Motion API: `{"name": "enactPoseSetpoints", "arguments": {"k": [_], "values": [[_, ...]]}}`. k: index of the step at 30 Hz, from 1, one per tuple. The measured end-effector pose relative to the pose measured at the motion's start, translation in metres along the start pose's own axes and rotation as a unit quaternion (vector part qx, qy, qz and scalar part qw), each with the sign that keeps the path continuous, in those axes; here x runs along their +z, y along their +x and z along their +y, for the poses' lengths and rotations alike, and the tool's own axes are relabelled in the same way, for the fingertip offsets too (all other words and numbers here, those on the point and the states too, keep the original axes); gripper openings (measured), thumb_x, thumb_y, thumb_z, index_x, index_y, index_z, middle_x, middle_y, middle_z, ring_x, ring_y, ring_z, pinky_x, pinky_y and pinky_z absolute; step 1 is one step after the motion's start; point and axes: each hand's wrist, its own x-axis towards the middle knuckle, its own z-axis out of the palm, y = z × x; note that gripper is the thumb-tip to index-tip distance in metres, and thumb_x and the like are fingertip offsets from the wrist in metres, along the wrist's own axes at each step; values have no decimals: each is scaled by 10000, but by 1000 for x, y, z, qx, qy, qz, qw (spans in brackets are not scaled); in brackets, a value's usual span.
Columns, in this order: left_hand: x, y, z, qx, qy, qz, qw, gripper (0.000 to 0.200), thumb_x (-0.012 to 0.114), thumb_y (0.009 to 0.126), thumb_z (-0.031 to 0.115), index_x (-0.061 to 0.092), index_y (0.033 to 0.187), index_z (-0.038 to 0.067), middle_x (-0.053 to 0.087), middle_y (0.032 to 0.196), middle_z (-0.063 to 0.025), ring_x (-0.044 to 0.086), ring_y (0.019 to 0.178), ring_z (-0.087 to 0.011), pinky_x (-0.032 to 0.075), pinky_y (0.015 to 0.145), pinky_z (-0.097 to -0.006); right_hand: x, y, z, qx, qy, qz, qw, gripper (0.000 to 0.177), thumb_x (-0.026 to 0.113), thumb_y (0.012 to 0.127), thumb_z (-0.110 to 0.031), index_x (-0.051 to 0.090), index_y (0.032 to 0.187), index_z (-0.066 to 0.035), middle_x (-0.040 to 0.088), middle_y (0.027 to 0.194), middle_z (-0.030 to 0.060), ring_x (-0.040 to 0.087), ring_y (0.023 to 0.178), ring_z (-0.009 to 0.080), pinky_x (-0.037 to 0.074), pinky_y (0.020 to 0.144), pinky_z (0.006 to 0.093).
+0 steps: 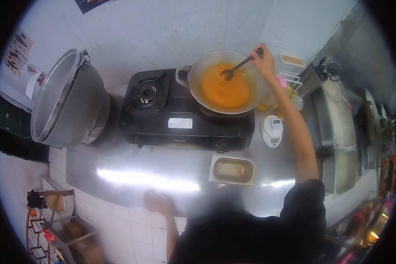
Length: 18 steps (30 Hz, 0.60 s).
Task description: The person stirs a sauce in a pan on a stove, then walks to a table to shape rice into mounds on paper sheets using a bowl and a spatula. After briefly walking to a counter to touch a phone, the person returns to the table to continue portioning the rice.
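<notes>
A wide metal wok point(193, 79) sits on the right burner of a black two-burner stove point(154, 126). Orange liquid point(228, 92) covers its bottom. My right hand point(263, 61) is wrapped round the handle of a dark ladle point(242, 64), whose bowl rests in the liquid near the back of the wok. Low at the counter's front edge is my left hand point(158, 203), smeared by motion, so its fingers cannot be made out. A small steel tray point(213, 169) with some residue lies in front of the stove.
A large metal pot point(70, 101) stands left of the stove, tilted in view. Right of the stove are a white scale point(271, 132), jars point(297, 103) and a holder with scissors point(331, 71). Steel containers point(345, 171) line the right side. A metal rack point(53, 215) stands at lower left.
</notes>
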Motion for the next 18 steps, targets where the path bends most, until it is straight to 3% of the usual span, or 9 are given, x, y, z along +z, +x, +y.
{"name": "enactPoseSetpoints", "arguments": {"k": [7,10,14,18], "values": [[-1,-1,1,-12,-16,-3,1000,472,394,936,393,550,1170,14,508,1244,-153,415,1199,-323,266,1005,-474,-35,-18,-16,18,-132,-21,991,85,550,837,-12,479,883,-12,634,714,106,656,646,172,546,551,299],[-1,-1,2,-15,-11,1,1000,470,394,936,394,551,1168,16,505,1247,-153,416,1199,-323,268,1003,-473,-16,-27,-10,11,-87,-35,996,86,554,841,-11,476,876,-13,636,713,108,662,656,173,550,562,299],[-1,-1,2,-12,-9,7,1000,468,394,936,391,549,1168,15,506,1246,-153,416,1199,-325,269,1003,-473,25,-33,-9,22,-12,21,999,104,560,845,6,462,880,-6,635,743,114,671,689,176,573,593,303],[-1,-1,1,-15,-7,4,1000,465,393,936,389,545,1172,18,506,1247,-152,416,1198,-324,268,1000,-472,36,-31,-26,79,64,-31,994,93,549,851,23,466,887,0,635,762,118,673,705,185,590,595,305]]}}
